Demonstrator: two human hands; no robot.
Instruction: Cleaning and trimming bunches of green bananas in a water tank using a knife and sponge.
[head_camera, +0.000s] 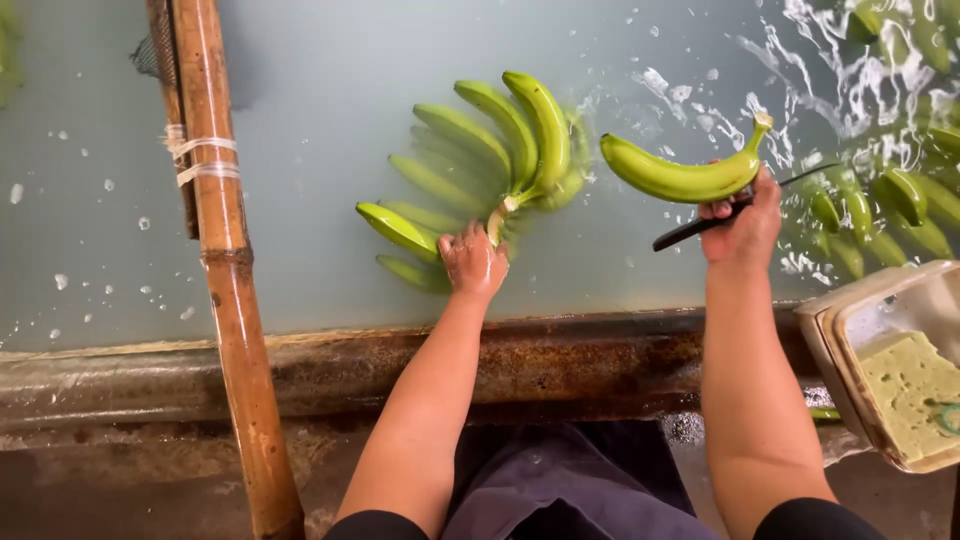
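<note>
My left hand (472, 262) grips the stalk end of a bunch of green bananas (480, 165) that floats half sunk in a tank of cloudy water (320, 120). My right hand (742, 225) is raised above the water and holds a single green banana (682, 176) together with a dark-handled knife (700, 226), whose blade points right. The single banana lies apart from the bunch, to its right.
A bamboo pole (228, 260) crosses the tank at the left. The rusty tank rim (560, 360) runs in front of me. More green bananas (890, 205) float at the right in splashing water. A beige tub (890, 350) with a yellow-green sponge (910, 385) sits at the right.
</note>
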